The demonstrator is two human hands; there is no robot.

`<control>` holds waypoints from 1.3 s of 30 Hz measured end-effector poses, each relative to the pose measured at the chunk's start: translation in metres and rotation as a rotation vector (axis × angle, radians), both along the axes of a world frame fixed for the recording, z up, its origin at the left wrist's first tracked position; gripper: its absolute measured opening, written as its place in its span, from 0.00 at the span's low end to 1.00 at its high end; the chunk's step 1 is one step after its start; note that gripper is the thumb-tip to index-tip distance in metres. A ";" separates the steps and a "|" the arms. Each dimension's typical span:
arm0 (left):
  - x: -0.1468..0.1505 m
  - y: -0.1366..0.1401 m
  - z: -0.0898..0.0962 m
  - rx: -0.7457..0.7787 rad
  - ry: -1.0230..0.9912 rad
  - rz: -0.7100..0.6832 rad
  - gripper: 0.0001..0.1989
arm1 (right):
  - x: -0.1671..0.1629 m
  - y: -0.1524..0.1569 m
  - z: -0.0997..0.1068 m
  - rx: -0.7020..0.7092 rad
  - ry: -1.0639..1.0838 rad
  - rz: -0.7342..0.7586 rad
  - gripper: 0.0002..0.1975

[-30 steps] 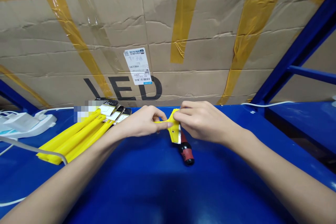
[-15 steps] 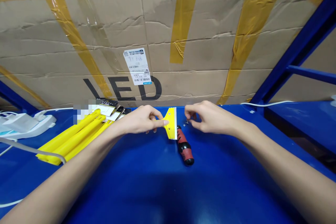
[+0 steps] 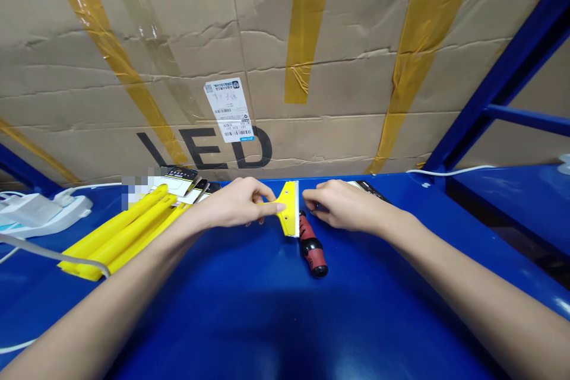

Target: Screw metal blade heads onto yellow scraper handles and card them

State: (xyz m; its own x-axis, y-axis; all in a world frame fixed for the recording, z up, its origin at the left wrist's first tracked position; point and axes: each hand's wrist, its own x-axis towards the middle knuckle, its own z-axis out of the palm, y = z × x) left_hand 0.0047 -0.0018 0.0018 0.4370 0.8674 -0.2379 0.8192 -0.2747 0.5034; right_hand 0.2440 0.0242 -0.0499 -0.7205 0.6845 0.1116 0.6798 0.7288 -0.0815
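My left hand is closed on a yellow scraper, thumb and fingers pinching it near the neck of its head. The straight metal edge of the scraper faces right. Just right of that edge, my right hand hangs low over the table with its fingers curled together; whatever is between the fingertips is hidden. A screwdriver with a red and black handle lies between the hands, its upper end beside the scraper's lower corner. Behind my right hand, a black-and-white printed card pokes out.
Several yellow scraper handles with printed cards lie at the left on the blue table. Farther left is a white power strip with a grey cable. A large taped cardboard box stands behind, and a blue metal frame rises at the right.
My right hand has shifted slightly left, toward the scraper, and turned more palm-down. Small metal bits seen at its fingertips before are now covered. The left hand keeps its grip on the scraper.
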 end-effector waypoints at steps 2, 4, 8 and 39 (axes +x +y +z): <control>0.000 -0.001 0.000 -0.015 -0.006 -0.002 0.19 | 0.000 0.000 -0.002 -0.014 0.018 0.011 0.04; 0.001 -0.001 0.000 -0.026 -0.012 -0.006 0.19 | 0.001 0.000 -0.001 -0.033 0.042 0.011 0.05; 0.001 -0.002 -0.001 -0.021 -0.018 -0.003 0.21 | 0.002 -0.002 0.007 -0.103 0.180 0.025 0.07; 0.001 -0.003 -0.003 -0.017 -0.127 0.042 0.23 | -0.016 -0.021 0.027 0.014 0.647 -0.348 0.03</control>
